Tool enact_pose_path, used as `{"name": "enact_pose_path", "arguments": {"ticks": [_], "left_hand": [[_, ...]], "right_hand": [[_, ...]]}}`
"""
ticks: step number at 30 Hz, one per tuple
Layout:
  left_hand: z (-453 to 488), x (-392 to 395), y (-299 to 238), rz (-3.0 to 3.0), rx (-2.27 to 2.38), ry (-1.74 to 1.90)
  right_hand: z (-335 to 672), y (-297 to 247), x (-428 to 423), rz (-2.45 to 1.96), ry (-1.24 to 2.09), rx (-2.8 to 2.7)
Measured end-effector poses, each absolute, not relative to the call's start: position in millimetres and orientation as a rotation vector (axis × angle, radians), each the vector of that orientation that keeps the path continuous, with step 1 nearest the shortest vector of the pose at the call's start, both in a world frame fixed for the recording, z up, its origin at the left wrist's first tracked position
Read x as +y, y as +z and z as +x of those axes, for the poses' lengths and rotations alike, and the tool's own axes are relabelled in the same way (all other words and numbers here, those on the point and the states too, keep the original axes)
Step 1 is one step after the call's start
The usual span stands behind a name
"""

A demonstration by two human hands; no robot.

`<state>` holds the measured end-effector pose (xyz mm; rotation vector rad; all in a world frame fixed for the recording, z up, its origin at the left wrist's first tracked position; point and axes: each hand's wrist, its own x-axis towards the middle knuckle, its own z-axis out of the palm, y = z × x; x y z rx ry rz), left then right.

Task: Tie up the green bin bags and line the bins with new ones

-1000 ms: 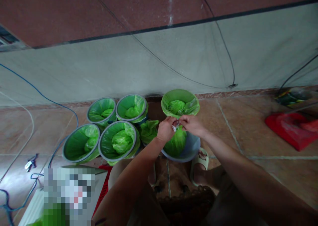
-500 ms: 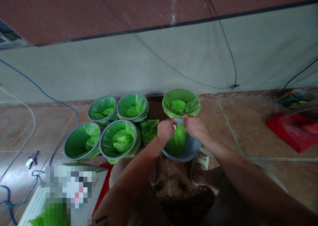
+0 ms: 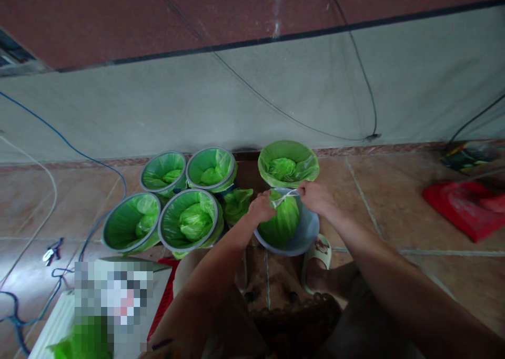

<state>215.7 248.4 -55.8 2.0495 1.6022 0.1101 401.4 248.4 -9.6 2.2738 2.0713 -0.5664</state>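
Note:
A green plastic bag (image 3: 281,223) sits bunched inside a grey-blue bin (image 3: 308,228) between my feet. White drawstring (image 3: 284,196) crosses the gathered top of the bag. My left hand (image 3: 262,207) is closed on the drawstring's left end, at the bag's neck. At the bin's far right rim, my right hand (image 3: 314,196) pinches the other end. The string runs fairly taut between them. Just behind stands a bin lined with green plastic (image 3: 289,149), a bunched bag in its bottom.
Several grey-rimmed bins (image 3: 216,212) with green liners stand at the left. A loose green bag (image 3: 236,204) lies beside them. Lower left are a pale box (image 3: 51,327) and a red basket edge (image 3: 162,296). Blue cable (image 3: 84,246), keys (image 3: 50,255) and a red dustpan-like object (image 3: 461,209) are on the floor.
My hands have moved apart, the left to the left and slightly down, the right to the right. More white drawstring now shows between them, and the bag's neck is drawn narrower.

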Motion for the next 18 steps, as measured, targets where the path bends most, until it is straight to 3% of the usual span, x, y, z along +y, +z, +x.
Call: {"name": "enact_pose_path", "arguments": {"ticks": [9,18], "left_hand": [[228.7,245.8,-87.1,1.624,1.427,0.313],[235.5,260.1,-28.4,0.418,1.069,0.818]], "right_hand": [[396.5,-18.2,244.7,2.161,-0.777,2.288],[395.9,-26.0,232.0,1.643,-1.285,2.682]]}}
